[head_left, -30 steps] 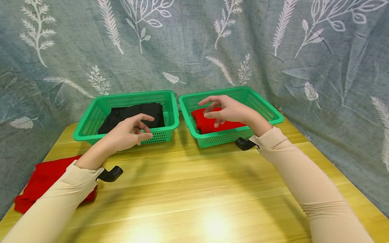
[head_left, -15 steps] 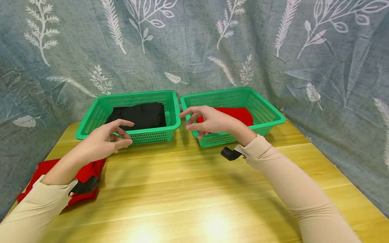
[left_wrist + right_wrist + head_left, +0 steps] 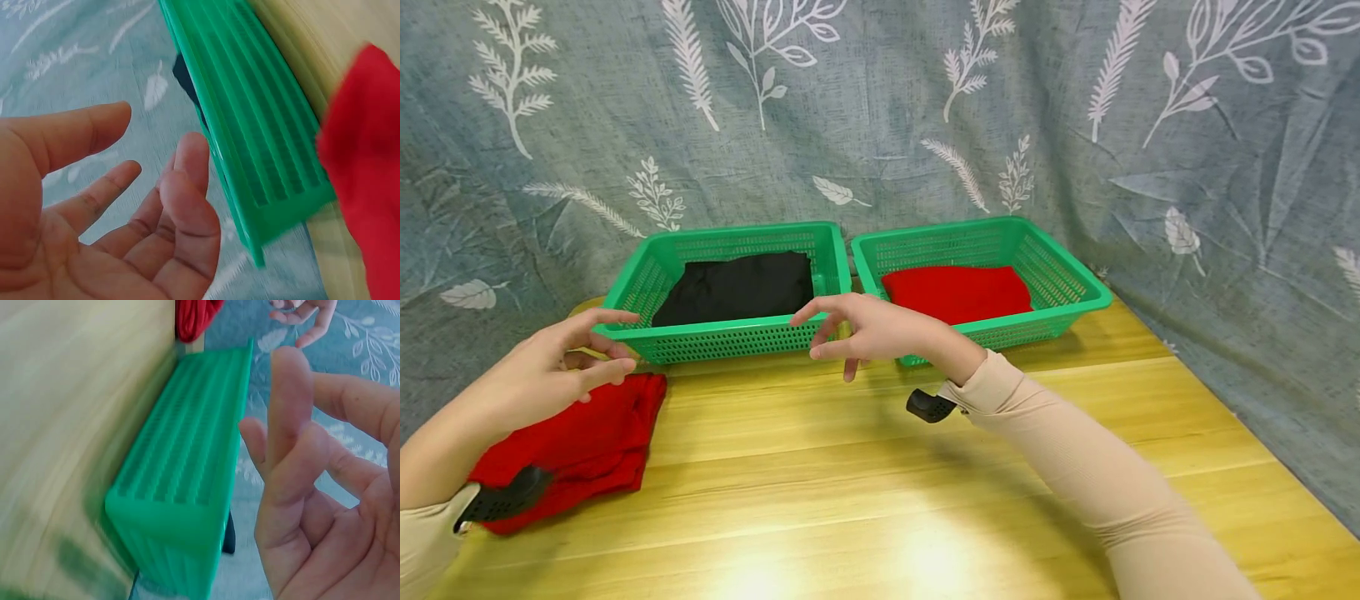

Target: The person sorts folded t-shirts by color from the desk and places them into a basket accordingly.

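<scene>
A folded red cloth point(image 3: 602, 442) lies on the table at the left. Above it hovers my left hand point(image 3: 542, 375), fingers loosely bent and nothing in them; part of the cloth is hidden behind the hand and wrist. My right hand point(image 3: 880, 333), also holding nothing, hangs over the table in front of the gap between two green baskets. The left basket point(image 3: 722, 343) contains folded black cloth point(image 3: 741, 287). In the right basket point(image 3: 1015, 333) lies another folded red cloth point(image 3: 958, 293). The left wrist view shows the left palm point(image 3: 112, 262) with its fingers apart.
Both baskets stand side by side at the back of the wooden table point(image 3: 820, 500), against a grey-blue leaf-patterned curtain point(image 3: 880, 108). A black wrist camera mount point(image 3: 931, 406) sticks out under the right cuff, another point(image 3: 505, 496) under the left.
Both hands have moved left. The left hand has gone from in front of the black cloth's basket to over the red cloth; the right hand has left the space above the right basket.
</scene>
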The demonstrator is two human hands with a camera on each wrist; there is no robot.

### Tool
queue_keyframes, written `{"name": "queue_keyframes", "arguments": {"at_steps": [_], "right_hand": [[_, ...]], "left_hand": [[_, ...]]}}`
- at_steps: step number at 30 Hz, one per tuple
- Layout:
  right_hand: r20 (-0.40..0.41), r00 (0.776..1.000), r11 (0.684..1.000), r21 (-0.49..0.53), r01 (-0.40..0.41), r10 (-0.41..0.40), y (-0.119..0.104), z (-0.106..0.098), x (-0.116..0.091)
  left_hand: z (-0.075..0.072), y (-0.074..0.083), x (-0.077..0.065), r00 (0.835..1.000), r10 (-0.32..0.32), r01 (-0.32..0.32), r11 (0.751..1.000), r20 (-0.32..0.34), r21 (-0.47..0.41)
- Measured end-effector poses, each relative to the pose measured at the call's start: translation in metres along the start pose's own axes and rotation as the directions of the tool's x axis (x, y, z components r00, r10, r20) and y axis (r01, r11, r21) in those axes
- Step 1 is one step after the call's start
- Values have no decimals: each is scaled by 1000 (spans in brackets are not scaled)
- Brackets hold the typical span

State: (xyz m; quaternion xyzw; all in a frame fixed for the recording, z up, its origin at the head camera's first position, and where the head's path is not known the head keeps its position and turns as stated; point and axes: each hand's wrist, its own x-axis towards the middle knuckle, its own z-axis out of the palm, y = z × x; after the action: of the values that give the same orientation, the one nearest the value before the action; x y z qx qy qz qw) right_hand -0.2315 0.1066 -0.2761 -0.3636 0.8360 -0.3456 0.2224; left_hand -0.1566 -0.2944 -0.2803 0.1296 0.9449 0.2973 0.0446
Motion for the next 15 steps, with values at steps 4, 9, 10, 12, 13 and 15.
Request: {"name": "queue_keyframes", "arguments": {"at_steps": [4,9,10,12,13,15], "right_hand": [[56,998,1000,-1,24,-24,-4,16,13],[146,989,998,54,16,-24,-10,38,28],[160,987,998,57,17,-26,-12,42,31],[185,982,998,62,26,-37,-14,50,37],[194,980,998,58,29,-40,-16,53,40],[210,977,998,46,34,-43,-19,60,46]], "left_hand": [[-5,-21,-10,999,-37,38,998,-11,43],[-11,-41,-25,995,-92,95,990,-33,101],[-11,-45,-28,994,-99,104,988,-47,113],[-12,-51,-34,990,-119,128,984,-77,128],[-11,-56,-37,987,-123,136,982,-101,134],[-10,-68,-41,982,-117,137,981,-148,138]]}}
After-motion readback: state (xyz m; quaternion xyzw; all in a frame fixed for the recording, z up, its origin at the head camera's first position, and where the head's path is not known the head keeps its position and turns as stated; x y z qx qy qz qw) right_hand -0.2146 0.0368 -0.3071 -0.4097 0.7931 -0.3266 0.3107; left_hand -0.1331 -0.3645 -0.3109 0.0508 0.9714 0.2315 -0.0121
